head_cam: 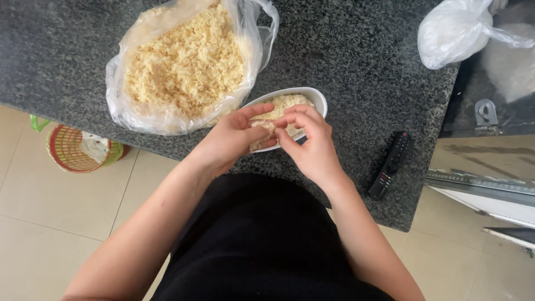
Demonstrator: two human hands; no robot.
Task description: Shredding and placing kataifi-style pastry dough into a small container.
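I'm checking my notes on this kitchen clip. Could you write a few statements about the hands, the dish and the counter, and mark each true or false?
1. Both hands, left hand and right hand, meet over the white dish. True.
2. The clear bag of shreds lies open on the counter. True.
3. The remote lies inside the dish. False: it lies on the counter, right of the hands.
4. The woven basket stands on the counter. False: it is on the floor.

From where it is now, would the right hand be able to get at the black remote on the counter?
Probably yes. The remote lies bare on the granite counter just beside the right hand, with nothing between them. But that hand is pinching a pale shredded piece with the left hand.
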